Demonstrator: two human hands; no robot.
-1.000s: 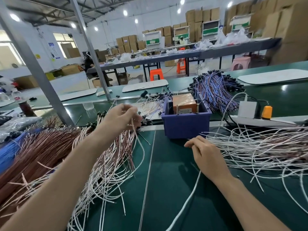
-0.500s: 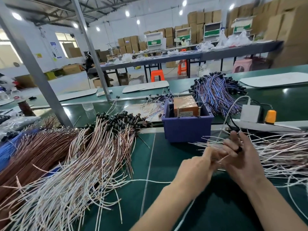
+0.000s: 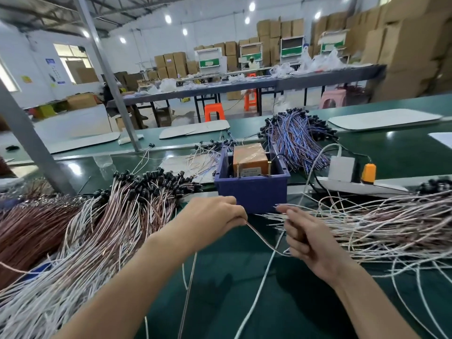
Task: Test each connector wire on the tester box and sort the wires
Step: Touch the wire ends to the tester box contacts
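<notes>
Pinching one connector wire (image 3: 265, 242) in the left hand (image 3: 215, 220) and gripping it in the curled right hand (image 3: 310, 238) just in front of the tester box (image 3: 248, 160), not yet testing it, seemingly midway, judging by the sorted pile (image 3: 110, 216) left of the box and the untested heap (image 3: 379, 221) right of it.
</notes>
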